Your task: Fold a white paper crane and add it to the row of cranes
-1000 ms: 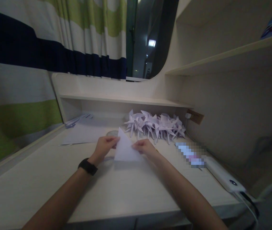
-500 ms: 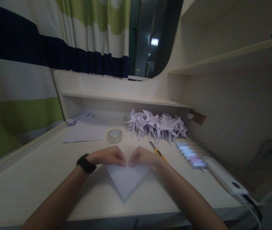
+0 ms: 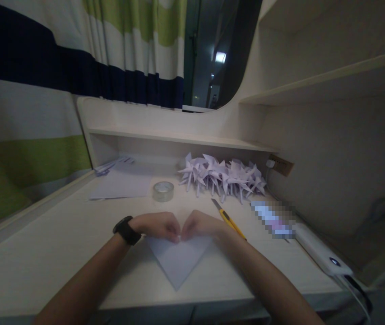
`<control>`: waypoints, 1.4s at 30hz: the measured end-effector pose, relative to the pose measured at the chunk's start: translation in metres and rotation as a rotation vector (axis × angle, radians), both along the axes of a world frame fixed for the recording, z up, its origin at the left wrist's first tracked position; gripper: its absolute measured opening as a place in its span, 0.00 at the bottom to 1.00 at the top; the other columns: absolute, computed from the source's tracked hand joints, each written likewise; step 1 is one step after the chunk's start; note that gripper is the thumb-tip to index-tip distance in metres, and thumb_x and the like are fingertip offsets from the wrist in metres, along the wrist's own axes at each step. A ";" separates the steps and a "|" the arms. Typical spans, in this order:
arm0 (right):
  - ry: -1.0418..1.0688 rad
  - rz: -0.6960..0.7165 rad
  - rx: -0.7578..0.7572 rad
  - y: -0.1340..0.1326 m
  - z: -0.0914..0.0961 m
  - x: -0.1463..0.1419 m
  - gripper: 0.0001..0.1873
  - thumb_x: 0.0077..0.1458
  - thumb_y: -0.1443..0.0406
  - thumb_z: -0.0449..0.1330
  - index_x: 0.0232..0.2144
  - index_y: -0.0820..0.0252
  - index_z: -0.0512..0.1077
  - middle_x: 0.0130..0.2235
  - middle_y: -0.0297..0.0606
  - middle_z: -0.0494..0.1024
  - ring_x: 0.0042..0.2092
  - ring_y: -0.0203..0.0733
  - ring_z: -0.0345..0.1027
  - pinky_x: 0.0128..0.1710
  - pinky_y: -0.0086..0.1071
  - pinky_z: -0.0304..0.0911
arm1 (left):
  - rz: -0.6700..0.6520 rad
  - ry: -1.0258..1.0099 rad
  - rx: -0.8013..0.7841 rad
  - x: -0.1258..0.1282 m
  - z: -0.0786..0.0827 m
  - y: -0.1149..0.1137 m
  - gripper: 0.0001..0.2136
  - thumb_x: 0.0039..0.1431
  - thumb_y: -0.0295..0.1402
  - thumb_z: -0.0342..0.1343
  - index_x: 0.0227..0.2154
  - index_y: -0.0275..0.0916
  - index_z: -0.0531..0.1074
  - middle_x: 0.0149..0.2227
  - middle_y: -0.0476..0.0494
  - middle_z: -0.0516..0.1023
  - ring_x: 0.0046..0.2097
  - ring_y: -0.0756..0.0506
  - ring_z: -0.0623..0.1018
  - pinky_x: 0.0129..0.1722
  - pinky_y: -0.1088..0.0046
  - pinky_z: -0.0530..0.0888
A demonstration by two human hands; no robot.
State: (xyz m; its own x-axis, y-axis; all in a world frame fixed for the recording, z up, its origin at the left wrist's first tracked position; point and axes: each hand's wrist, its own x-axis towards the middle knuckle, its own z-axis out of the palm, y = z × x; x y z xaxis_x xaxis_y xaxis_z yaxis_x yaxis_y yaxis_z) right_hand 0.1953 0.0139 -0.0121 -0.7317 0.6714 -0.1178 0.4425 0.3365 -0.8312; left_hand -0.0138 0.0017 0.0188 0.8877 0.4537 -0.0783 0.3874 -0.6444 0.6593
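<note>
A folded sheet of white paper [image 3: 178, 262] lies on the desk as a triangle, one corner pointing toward me. At the middle of its far edge, my left hand [image 3: 163, 225] pinches the paper, a dark watch on its wrist. Close against it, my right hand [image 3: 201, 224] grips the same edge with bent fingers. The thumbs and fingertips nearly meet, and the knuckles hide part of the fold. Just past my right wrist lies a yellow utility knife [image 3: 229, 219], blade pointing away. Beyond my left hand sits a roll of clear tape [image 3: 163, 192].
Several white paper pinwheels [image 3: 224, 176] are heaped at the back under the shelf [image 3: 178, 137]. Paper sheets [image 3: 122, 180] lie at the back left. On the right are a blurred-out phone [image 3: 270, 219] and a white power strip [image 3: 321, 250] with cables.
Both hands have shifted slightly toward me along with the paper, still pinching its far edge. More of the utility knife now shows beside my right wrist.
</note>
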 end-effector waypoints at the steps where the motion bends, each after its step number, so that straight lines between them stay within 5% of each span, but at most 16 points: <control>1: -0.006 0.007 0.011 0.000 0.001 0.000 0.11 0.41 0.63 0.66 0.28 0.65 0.81 0.23 0.31 0.75 0.25 0.33 0.61 0.27 0.25 0.55 | 0.003 -0.003 -0.004 0.001 -0.001 -0.001 0.14 0.56 0.40 0.54 0.23 0.37 0.76 0.19 0.51 0.69 0.22 0.52 0.63 0.23 0.76 0.57; 12: 0.075 0.094 -0.195 0.001 0.002 0.001 0.12 0.40 0.63 0.67 0.29 0.66 0.80 0.24 0.33 0.77 0.26 0.33 0.64 0.28 0.26 0.57 | 0.115 -0.088 -0.304 0.004 -0.002 -0.002 0.06 0.45 0.34 0.60 0.19 0.38 0.77 0.17 0.51 0.72 0.22 0.51 0.64 0.24 0.75 0.59; 17: 0.055 0.051 -0.275 0.008 0.003 0.009 0.09 0.36 0.66 0.67 0.25 0.65 0.80 0.20 0.32 0.75 0.22 0.31 0.63 0.23 0.24 0.56 | 0.213 -0.034 -0.325 -0.009 -0.002 0.003 0.05 0.43 0.34 0.60 0.20 0.38 0.78 0.18 0.51 0.74 0.21 0.51 0.64 0.23 0.75 0.58; 26: 0.056 0.069 -0.420 0.016 0.025 0.043 0.10 0.35 0.66 0.65 0.25 0.67 0.79 0.25 0.40 0.80 0.26 0.41 0.74 0.29 0.30 0.69 | 0.399 -0.070 -0.327 -0.036 -0.003 0.014 0.06 0.38 0.35 0.62 0.18 0.38 0.78 0.20 0.47 0.76 0.23 0.49 0.68 0.24 0.76 0.62; 29: 0.031 0.009 -0.352 0.021 0.033 0.059 0.11 0.36 0.66 0.65 0.26 0.68 0.79 0.26 0.42 0.80 0.27 0.41 0.74 0.30 0.31 0.69 | 0.436 -0.106 -0.305 -0.040 -0.004 0.016 0.06 0.38 0.34 0.63 0.17 0.37 0.77 0.17 0.49 0.73 0.20 0.51 0.65 0.21 0.76 0.59; 33: 0.227 -0.196 -0.061 0.022 0.032 0.052 0.15 0.41 0.62 0.65 0.32 0.67 0.79 0.30 0.42 0.81 0.31 0.39 0.73 0.33 0.29 0.66 | 0.377 -0.051 -0.288 -0.033 -0.006 0.014 0.09 0.43 0.37 0.61 0.17 0.36 0.76 0.16 0.50 0.70 0.19 0.52 0.61 0.20 0.76 0.55; 36: 0.190 -0.077 0.102 0.015 0.021 0.027 0.20 0.47 0.57 0.64 0.38 0.66 0.78 0.36 0.41 0.80 0.34 0.39 0.72 0.36 0.29 0.64 | 0.305 -0.046 -0.234 -0.021 -0.011 0.013 0.10 0.46 0.38 0.60 0.20 0.35 0.77 0.19 0.49 0.74 0.21 0.52 0.64 0.22 0.76 0.58; 38: 0.038 0.057 0.193 0.009 0.013 0.012 0.17 0.49 0.57 0.62 0.36 0.66 0.79 0.32 0.38 0.80 0.32 0.38 0.70 0.34 0.27 0.61 | 0.263 -0.073 -0.206 -0.014 -0.016 0.013 0.10 0.48 0.38 0.60 0.24 0.35 0.78 0.23 0.48 0.76 0.24 0.51 0.67 0.25 0.77 0.61; 42: -0.099 0.107 0.237 0.005 0.003 0.000 0.12 0.50 0.63 0.61 0.32 0.67 0.79 0.28 0.35 0.78 0.30 0.35 0.67 0.31 0.25 0.58 | 0.195 -0.102 -0.186 -0.009 -0.024 0.014 0.09 0.48 0.35 0.61 0.31 0.36 0.79 0.28 0.47 0.79 0.28 0.50 0.71 0.29 0.77 0.65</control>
State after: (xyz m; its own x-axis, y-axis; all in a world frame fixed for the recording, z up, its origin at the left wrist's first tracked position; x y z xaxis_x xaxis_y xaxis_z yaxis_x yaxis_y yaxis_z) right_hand 0.1951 0.0190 -0.0089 -0.7929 0.6079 -0.0409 0.4688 0.5659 -0.6782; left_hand -0.0228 0.0159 -0.0047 0.7924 0.6032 -0.0906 0.4177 -0.4284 0.8012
